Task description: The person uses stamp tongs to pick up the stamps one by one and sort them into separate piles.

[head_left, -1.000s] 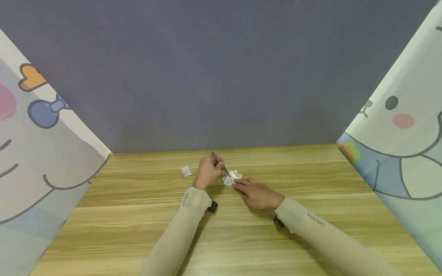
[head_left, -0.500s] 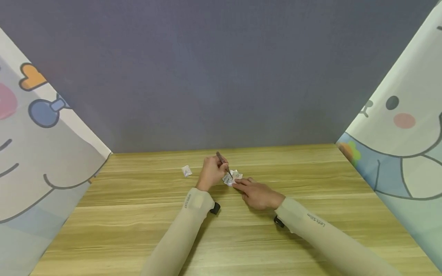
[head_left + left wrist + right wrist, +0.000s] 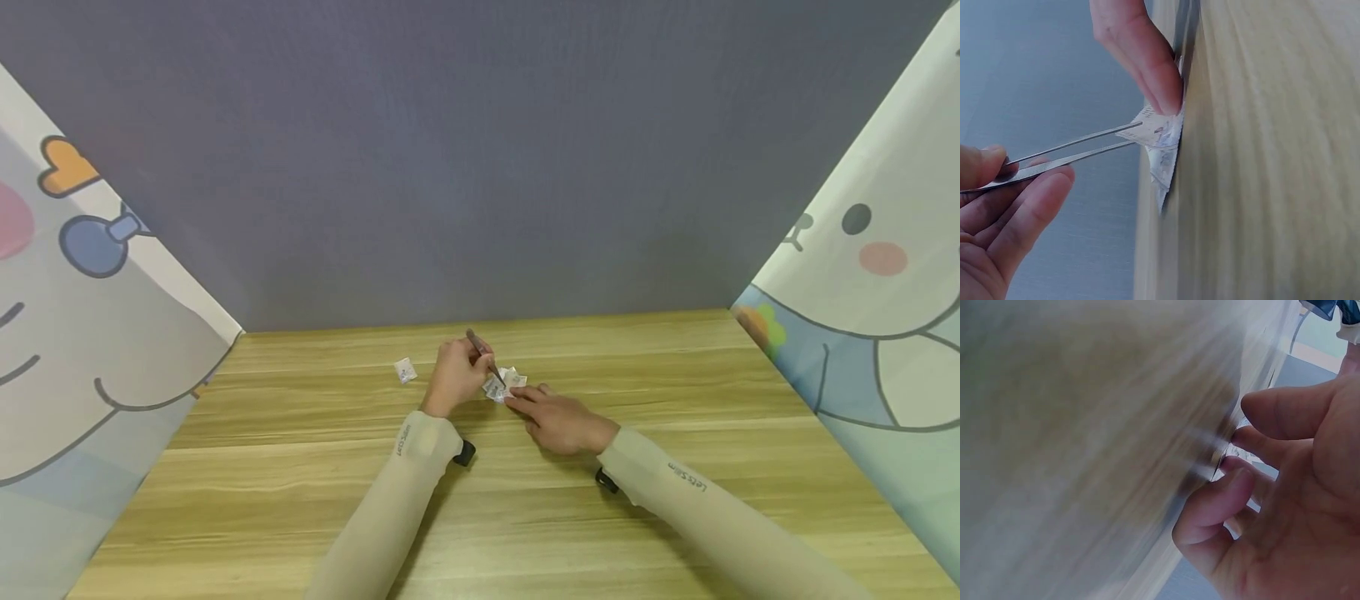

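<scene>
My left hand point(image 3: 454, 377) pinches metal tweezers point(image 3: 1085, 155) between thumb and fingers. In the left wrist view the two prongs stand apart at the raised corner of a small white printed packet, one over it and one at its lower edge. That packet belongs to a little overlapping pile of packets point(image 3: 514, 379) on the table. From the right, my right hand point(image 3: 562, 423) rests its extended fingertips on the pile, covering part of it. In the right wrist view the right hand point(image 3: 1291, 500) largely hides the packets.
A single white packet point(image 3: 406, 371) lies on the wooden table point(image 3: 315, 483), left of the left hand. Behind the table rises a grey panel point(image 3: 480, 167). Cartoon-printed panels point(image 3: 847, 317) flank both sides.
The left hand and tweezers have shifted slightly right, the tips moving farther over the pile, then almost holding still. My right hand stays in place on the packets.
</scene>
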`<state>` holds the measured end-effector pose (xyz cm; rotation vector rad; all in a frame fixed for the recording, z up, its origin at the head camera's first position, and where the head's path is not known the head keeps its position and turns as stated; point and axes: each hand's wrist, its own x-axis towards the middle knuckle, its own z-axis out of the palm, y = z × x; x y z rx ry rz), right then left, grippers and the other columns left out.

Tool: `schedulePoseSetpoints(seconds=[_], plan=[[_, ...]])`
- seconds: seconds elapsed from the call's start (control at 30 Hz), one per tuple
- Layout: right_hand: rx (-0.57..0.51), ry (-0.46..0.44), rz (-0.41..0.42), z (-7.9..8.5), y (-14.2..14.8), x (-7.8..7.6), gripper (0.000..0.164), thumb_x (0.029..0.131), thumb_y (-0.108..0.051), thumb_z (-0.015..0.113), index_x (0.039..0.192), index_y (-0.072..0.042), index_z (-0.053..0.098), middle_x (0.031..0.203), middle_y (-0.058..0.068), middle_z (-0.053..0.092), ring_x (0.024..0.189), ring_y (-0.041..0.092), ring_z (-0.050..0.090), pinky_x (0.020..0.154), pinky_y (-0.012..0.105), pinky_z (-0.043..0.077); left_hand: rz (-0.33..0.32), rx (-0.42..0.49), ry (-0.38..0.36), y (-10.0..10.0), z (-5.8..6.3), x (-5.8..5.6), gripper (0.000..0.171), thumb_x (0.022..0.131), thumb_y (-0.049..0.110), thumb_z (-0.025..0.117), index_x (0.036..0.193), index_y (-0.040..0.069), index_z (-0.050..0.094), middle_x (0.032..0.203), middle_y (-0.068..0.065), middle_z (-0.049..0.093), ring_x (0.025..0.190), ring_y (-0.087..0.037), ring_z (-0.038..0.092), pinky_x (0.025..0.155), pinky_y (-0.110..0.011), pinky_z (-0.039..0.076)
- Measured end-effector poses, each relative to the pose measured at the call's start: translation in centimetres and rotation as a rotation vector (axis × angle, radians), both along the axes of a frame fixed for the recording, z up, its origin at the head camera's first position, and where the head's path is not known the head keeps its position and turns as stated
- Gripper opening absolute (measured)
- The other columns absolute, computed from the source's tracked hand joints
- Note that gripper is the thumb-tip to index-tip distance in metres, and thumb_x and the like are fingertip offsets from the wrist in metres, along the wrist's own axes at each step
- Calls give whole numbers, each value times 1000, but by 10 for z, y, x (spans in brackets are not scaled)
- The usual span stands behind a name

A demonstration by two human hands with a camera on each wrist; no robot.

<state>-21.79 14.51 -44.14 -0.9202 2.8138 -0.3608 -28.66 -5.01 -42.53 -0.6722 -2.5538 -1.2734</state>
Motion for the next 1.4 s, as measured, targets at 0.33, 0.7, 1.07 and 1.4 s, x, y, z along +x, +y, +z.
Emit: schedulePoseSetpoints(seconds=[0.33, 0.7, 1.07, 1.4], plan=[[4, -1, -5, 1, -1, 0, 48, 98, -14, 49, 145, -8, 39, 148, 10, 33, 130, 31, 35, 100, 48, 39, -18, -26, 21, 0, 3, 1, 9, 90, 5, 64, 83, 5, 69, 73, 1, 66, 61, -6, 60, 55, -22, 51], [-20, -14, -21, -1, -1, 0, 51, 97, -16, 51, 145, -8, 38, 148, 9, 33, 132, 29, 33, 102, 47, 37, -14, -9, 1, 3, -5, -1, 12, 91, 4, 63, 81, 8, 68, 68, 3, 65, 58, -5, 59, 54, -22, 51], [-4, -32, -37, -1, 0, -3, 51, 98, -21, 49, 145, -6, 36, 148, 8, 33, 133, 29, 33, 103, 44, 36, -18, 81, 9, -10, 12, 5, 11, 92, 5, 61, 86, 2, 69, 73, -4, 67, 62, -11, 65, 56, -21, 54], [2, -41, -32, 1, 0, 0, 51, 98, -20, 48, 145, -3, 36, 149, 8, 32, 134, 32, 30, 106, 45, 32, 22, 186, -87, -38, 20, 5, 11, 93, 6, 61, 88, -2, 68, 82, -10, 66, 69, -18, 67, 62, -23, 56]])
